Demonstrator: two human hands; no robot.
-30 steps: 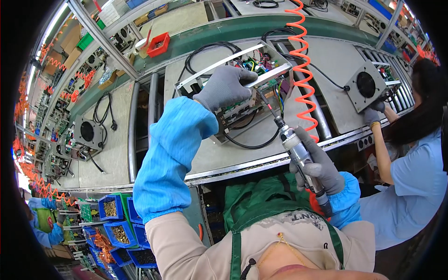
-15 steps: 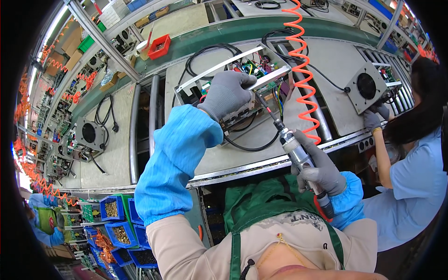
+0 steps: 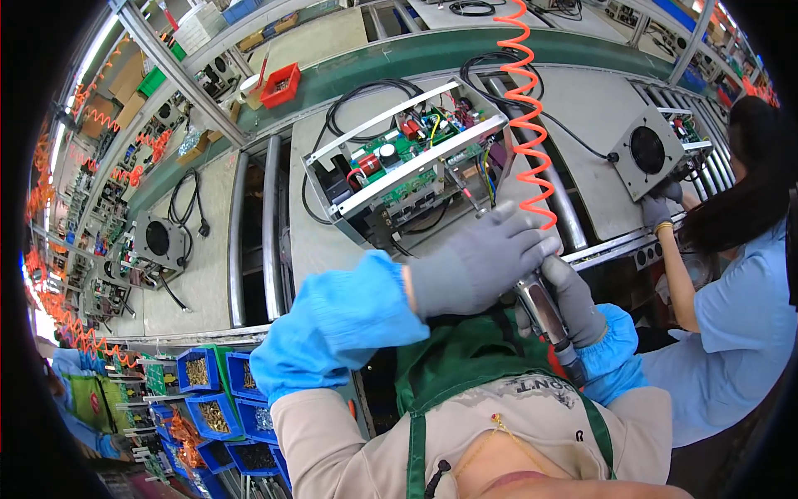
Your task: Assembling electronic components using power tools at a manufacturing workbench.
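Both hands wear grey gloves. My right hand (image 3: 578,303) is wrapped round the silver body of a power screwdriver (image 3: 544,312), which tilts up and left. My left hand (image 3: 478,266) lies over the tool's front end, fingers curled round it and fingertips close to my right hand; it hides the chuck. The bit (image 3: 469,195) shows beyond the left hand, by the near side of an open metal chassis (image 3: 399,175). Inside the chassis are a green circuit board (image 3: 403,150), red and black components and coloured wires. Whether the bit touches anything cannot be made out.
An orange coiled hose (image 3: 532,125) hangs right of the chassis. Black cable (image 3: 332,125) loops behind it. On the right, a co-worker handles a fan unit (image 3: 648,150). A red bin (image 3: 281,86) stands at the back; blue parts bins (image 3: 208,416) sit lower left.
My left hand has left the chassis top and come down and right onto the screwdriver's front end. The chassis has shifted slightly left, and its board is now uncovered.
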